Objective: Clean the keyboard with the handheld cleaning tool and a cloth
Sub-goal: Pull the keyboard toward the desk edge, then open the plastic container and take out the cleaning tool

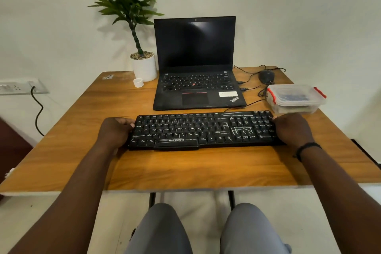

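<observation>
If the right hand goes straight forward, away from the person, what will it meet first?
Most likely the clear plastic box with red clips, which sits just beyond the right hand gripping the black keyboard; the gap between them is hard to judge.

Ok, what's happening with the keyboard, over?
Left hand and right hand grip keyboard ends. White marks on keys. No cloth visible.
</observation>
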